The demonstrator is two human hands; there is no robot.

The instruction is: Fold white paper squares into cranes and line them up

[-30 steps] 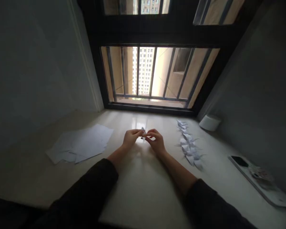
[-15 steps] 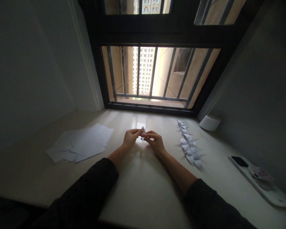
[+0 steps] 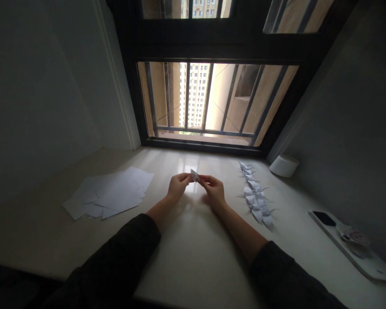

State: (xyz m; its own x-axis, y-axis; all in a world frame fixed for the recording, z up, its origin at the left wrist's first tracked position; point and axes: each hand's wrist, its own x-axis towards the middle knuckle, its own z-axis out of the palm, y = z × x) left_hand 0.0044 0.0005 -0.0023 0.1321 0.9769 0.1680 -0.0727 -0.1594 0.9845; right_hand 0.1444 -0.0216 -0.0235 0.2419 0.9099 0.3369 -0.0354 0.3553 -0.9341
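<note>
Both my hands meet above the middle of a pale sill-top counter (image 3: 193,253). My left hand (image 3: 177,186) and my right hand (image 3: 215,189) each pinch one small folded piece of white paper (image 3: 194,174) between their fingertips. The paper is held just above the counter, tilted. A loose pile of flat white paper sheets (image 3: 111,192) lies to the left of my left hand. To the right of my right hand runs a row of several folded white paper cranes (image 3: 255,196).
A barred window (image 3: 212,101) stands behind the counter. A white round container (image 3: 284,165) sits at the back right corner. At the right edge lies a white tray (image 3: 357,251) with a dark phone (image 3: 323,218) and small items. Walls close both sides.
The small folded paper has been turned and tilted between my fingertips. Both hands stay in almost the same place.
</note>
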